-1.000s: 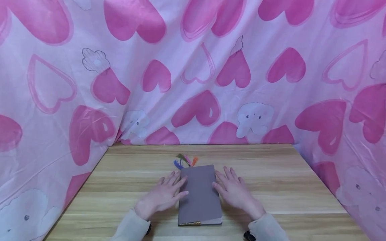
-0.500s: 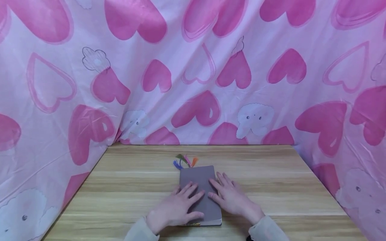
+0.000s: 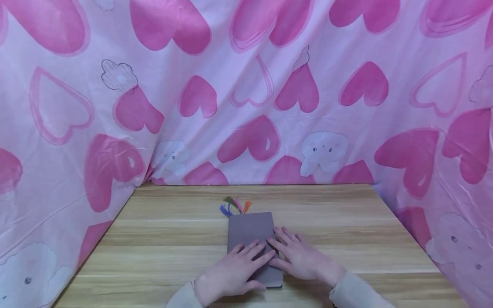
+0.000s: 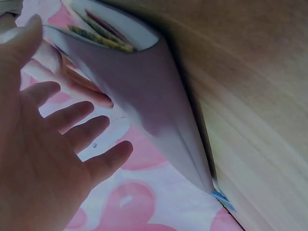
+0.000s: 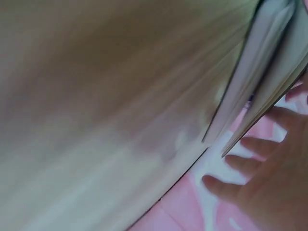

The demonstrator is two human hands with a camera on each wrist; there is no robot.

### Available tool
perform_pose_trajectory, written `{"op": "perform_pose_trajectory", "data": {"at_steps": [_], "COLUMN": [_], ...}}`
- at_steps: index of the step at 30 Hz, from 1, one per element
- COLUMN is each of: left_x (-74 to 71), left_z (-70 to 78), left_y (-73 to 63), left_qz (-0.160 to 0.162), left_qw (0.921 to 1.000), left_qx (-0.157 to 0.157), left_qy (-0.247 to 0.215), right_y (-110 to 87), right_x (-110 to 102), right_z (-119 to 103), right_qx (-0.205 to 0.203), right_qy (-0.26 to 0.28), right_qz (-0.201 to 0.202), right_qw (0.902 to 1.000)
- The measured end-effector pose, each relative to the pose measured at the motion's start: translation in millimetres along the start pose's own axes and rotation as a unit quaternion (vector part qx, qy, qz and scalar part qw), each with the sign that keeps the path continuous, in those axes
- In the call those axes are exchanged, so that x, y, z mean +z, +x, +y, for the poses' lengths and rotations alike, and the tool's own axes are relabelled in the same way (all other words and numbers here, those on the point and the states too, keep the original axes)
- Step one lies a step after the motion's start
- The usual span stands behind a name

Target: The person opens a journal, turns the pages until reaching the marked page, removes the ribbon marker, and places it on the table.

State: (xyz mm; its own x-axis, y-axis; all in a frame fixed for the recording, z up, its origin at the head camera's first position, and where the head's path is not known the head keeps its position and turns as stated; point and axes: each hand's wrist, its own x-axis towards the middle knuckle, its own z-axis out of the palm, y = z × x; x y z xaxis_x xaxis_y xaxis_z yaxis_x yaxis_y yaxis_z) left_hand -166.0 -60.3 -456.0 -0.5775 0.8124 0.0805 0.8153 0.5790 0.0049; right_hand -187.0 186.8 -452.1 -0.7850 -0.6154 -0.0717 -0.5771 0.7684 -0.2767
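A grey-mauve notebook (image 3: 250, 229) lies near the middle of the table with its short side toward me. Colourful tassels (image 3: 236, 205) stick out past its far end. My left hand (image 3: 235, 269) is spread over the near half of the cover, fingers extended; the left wrist view shows its fingertips a little off the cover. My right hand (image 3: 302, 259) is at the right edge, its straight fingers by the cover's rim, close to the left fingertips. In the right wrist view a gap shows between the pages (image 5: 269, 72). Patterned strips (image 4: 98, 38) poke from the near end.
The wood-grain table (image 3: 173, 231) extends around the notebook on all sides. A pink heart-print cloth (image 3: 246, 98) hangs behind the table and along its left and right sides.
My left hand has slid right, from the notebook's left edge onto its near half. My right hand has come slightly toward me along the right edge. The notebook has stayed in place.
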Motion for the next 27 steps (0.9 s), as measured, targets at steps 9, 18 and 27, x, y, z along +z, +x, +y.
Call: {"op": "perform_pose_trajectory", "data": {"at_steps": [9, 18, 27], "left_x": [-1.2, -1.0, -2.4], "left_z": [-4.6, -8.7, -12.9], "left_y": [-3.0, -5.2, -7.9], "left_qz": [0.002, 0.01, 0.036], "left_qw": [0.9999, 0.9999, 0.9989], "left_qx": [-0.001, -0.001, 0.029], "left_qy": [0.012, 0.0, 0.001], "right_y": [-3.3, -3.9, -8.9], "right_x": [-13, -14, -18], "right_z": [18, 19, 17], "right_qx": [-0.091, -0.119, -0.119], "right_qy": [-0.041, -0.061, -0.05], "right_qz": [-0.055, -0.029, 0.026], "right_qw": [0.9934, 0.9906, 0.9913]}}
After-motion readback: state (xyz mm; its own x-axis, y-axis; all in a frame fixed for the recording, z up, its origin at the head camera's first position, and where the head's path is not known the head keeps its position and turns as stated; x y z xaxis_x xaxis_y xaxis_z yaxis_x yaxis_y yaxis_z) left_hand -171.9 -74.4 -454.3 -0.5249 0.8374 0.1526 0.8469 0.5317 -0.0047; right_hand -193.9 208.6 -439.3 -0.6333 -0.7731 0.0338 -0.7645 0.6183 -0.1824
